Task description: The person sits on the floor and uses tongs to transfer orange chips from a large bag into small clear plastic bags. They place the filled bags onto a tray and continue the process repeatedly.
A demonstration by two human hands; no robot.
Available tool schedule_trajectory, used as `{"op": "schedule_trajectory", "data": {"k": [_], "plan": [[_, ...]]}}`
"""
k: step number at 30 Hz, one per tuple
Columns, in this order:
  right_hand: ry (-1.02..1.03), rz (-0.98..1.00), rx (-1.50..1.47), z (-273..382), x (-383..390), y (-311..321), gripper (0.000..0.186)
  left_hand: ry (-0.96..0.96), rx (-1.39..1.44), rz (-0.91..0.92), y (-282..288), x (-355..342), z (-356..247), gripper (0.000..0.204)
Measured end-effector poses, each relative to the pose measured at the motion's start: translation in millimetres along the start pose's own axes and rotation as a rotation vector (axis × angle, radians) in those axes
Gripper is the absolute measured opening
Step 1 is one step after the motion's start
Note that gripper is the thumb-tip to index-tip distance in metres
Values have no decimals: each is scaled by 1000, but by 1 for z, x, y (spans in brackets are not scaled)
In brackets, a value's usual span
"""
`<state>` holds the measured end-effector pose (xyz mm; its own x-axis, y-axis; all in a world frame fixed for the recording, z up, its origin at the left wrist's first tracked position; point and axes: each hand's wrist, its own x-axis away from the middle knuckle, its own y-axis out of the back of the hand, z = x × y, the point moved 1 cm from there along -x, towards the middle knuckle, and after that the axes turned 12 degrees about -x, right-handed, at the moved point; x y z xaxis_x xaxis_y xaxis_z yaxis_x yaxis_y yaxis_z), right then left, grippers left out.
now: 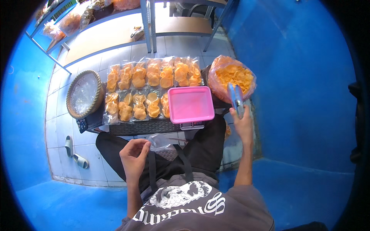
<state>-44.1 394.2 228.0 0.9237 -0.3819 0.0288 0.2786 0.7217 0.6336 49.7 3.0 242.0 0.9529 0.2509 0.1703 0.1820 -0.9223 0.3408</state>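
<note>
My left hand [133,157] pinches the edge of a clear plastic bag [160,142] between thumb and fingers, above my lap. The bag looks limp. On the right, my right hand [243,125] grips shiny metal tongs [236,99]. Their far end reaches into a large pinkish plastic sack [216,90] filled with orange-yellow crackers [235,76]; whether the tips hold any cracker is hard to tell. Between the hands, farther off, a pink tray [190,104] rests on a small kitchen scale [192,126].
Two rows of clear packs of crackers [153,104] cover the dark woven table [135,128]. A round wicker basket [101,101] with clear plastic bags stands at its left end. Shelves [108,48] stand beyond. Slippers [80,161] lie on the tiles at left; a blue wall [304,96] rises at right.
</note>
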Motion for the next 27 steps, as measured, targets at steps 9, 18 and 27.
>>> {"op": "schedule_trajectory", "data": {"k": [9,18,27], "plan": [[118,52,669,7,-83,72,63,-135,-40,-84,12,-20,-8,7],[-45,268,757,6,-159,63,48,-299,-98,-54,-4,-43,-26,8],[-99,246,559,-23,-173,74,39,-218,-83,-44,-6,-30,-8,8]]}}
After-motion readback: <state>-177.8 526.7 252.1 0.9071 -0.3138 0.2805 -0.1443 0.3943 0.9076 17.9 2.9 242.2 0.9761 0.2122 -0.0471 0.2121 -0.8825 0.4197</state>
